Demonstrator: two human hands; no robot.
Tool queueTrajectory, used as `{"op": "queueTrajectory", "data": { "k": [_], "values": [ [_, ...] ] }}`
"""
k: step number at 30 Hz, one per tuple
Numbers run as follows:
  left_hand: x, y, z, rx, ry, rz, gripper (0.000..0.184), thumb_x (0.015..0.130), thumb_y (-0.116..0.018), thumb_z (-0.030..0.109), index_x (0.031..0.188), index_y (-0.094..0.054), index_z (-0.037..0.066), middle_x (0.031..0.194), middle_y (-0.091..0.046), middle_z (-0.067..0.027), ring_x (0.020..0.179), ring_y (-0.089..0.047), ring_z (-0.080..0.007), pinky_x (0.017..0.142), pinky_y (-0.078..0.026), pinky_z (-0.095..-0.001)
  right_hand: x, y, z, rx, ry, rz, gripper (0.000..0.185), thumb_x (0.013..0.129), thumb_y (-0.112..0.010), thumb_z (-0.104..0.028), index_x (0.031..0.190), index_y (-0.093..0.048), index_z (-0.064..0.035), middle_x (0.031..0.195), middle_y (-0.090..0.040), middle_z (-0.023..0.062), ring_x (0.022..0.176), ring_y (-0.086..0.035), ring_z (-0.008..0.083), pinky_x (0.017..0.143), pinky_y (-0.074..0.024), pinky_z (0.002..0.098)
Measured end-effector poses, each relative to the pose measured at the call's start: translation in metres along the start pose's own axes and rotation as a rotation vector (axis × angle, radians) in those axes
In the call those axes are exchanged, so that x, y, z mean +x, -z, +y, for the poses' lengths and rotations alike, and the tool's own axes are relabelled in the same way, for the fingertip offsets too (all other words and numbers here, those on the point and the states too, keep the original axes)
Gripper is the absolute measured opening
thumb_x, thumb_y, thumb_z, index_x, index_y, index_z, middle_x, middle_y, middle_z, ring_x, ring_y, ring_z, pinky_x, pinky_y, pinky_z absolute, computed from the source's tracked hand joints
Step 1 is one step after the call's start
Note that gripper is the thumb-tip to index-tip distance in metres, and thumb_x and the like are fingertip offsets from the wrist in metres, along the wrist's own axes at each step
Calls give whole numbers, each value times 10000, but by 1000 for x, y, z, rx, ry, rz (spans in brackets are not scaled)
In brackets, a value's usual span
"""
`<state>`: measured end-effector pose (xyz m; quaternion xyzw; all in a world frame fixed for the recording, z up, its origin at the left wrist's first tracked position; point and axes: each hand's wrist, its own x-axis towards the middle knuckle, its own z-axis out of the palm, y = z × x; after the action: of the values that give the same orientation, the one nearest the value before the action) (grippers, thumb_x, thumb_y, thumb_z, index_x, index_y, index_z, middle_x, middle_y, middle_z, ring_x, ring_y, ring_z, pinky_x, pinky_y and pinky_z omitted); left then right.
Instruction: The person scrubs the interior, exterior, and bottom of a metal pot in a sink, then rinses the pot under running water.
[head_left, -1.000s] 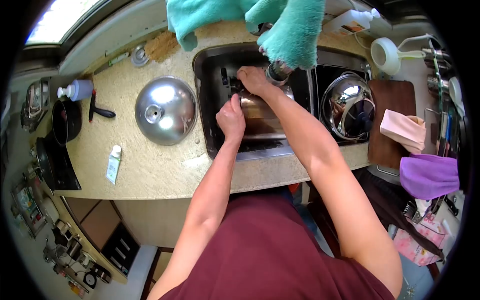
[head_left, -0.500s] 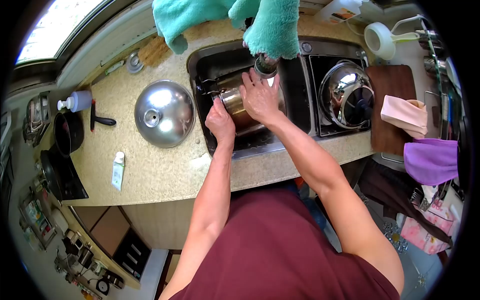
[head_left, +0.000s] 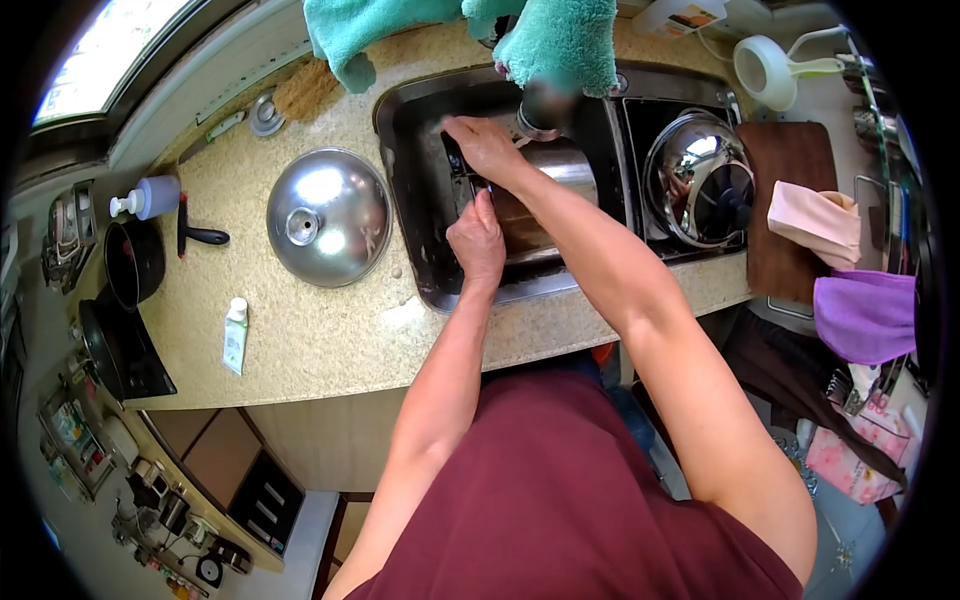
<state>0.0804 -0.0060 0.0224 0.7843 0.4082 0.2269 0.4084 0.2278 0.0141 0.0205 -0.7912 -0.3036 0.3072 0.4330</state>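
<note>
A steel pot (head_left: 565, 172) lies tilted on its side in the dark sink (head_left: 430, 270), under the faucet (head_left: 541, 118) that a teal towel (head_left: 562, 45) drapes over. My left hand (head_left: 478, 243) is closed around the pot's near edge by its black handle, thumb up. Over the pot's left end reaches my right hand (head_left: 484, 150), beside the black handle (head_left: 456, 158); its fingers are curled over and what they touch is hidden. Water on the pot is hard to make out.
A domed steel lid (head_left: 330, 217) lies on the counter left of the sink. Another shiny lid (head_left: 700, 180) sits in the right basin. A tube (head_left: 235, 336), a squeegee (head_left: 200, 235), a pump bottle (head_left: 150, 197) and a brown board (head_left: 790, 205) stand or lie around.
My right hand has moved left and up from the pot's side to its handle end. My left hand and the pot have shifted slightly right in the view.
</note>
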Motion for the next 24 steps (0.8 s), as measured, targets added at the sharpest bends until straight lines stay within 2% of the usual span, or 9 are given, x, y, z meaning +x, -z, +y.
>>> {"op": "queueTrajectory", "data": {
  "k": [4,6,10,11,15,18,19,20,24],
  "values": [
    [13,-1,-6,13,-77,-44,390,1032,-528,241,760,-637,-17,697,-613,-270,675,-613,-487,571,-460,-551,-17,-18,-16,-105,205,167,448,891,-659,-369,1221,-622,-70,1026,-709,232,1031,-658,420,915,-493,473],
    [21,-1,-7,145,-244,-109,398,1053,-474,267,817,-638,-9,751,-629,-276,700,-617,-486,587,-456,-545,-1,-15,-11,-156,-11,111,455,846,-720,-358,1193,-627,-78,1075,-688,267,1025,-656,441,901,-497,481],
    [13,3,6,-45,-93,-181,400,1051,-470,258,817,-650,-12,787,-632,-277,772,-604,-514,621,-451,-560,8,4,-11,-90,-195,-20,391,815,-754,-316,1111,-647,-83,1031,-700,142,994,-666,315,894,-493,419],
    [8,5,9,-28,49,-293,418,1073,-417,318,989,-673,-2,897,-659,-292,848,-629,-492,704,-473,-524,4,8,-14,-58,-167,33,273,833,-746,-291,1009,-665,-98,950,-697,79,905,-663,258,852,-504,408],
    [20,-7,24,-597,352,-270,553,1102,-298,415,1302,-585,-13,1192,-684,-200,1105,-639,-270,972,-449,-417,-8,12,-6,479,-354,230,275,966,-617,-340,959,-670,-69,847,-678,111,795,-651,260,719,-495,369],
    [53,-31,52,-1101,677,-292,527,1097,-346,405,1293,-603,-12,1234,-673,-134,1092,-636,-243,992,-457,-396,-33,26,-1,47,-238,438,363,989,-573,-396,959,-690,-53,847,-701,185,827,-684,342,721,-501,404],
    [63,-27,58,-1076,825,-357,480,1077,-423,407,1284,-606,15,1237,-655,-100,1076,-633,-226,965,-484,-386,-45,25,-7,-14,-219,508,391,1006,-546,-392,958,-699,-35,885,-705,229,895,-676,410,761,-506,447],
    [74,-30,54,-1045,931,-390,441,1037,-527,424,1204,-630,29,1133,-664,-81,1012,-634,-212,879,-521,-391,-58,25,-1,10,-129,421,252,974,-529,-160,1136,-656,-15,1066,-678,269,1060,-613,479,884,-495,522],
    [100,-39,66,-462,455,-463,352,1019,-534,328,1169,-638,26,1115,-674,-137,1121,-628,-263,934,-512,-416,-79,16,18,-288,222,469,382,915,-587,-131,1287,-596,-45,1348,-602,179,1251,-560,368,1086,-376,591]
  ]
}}
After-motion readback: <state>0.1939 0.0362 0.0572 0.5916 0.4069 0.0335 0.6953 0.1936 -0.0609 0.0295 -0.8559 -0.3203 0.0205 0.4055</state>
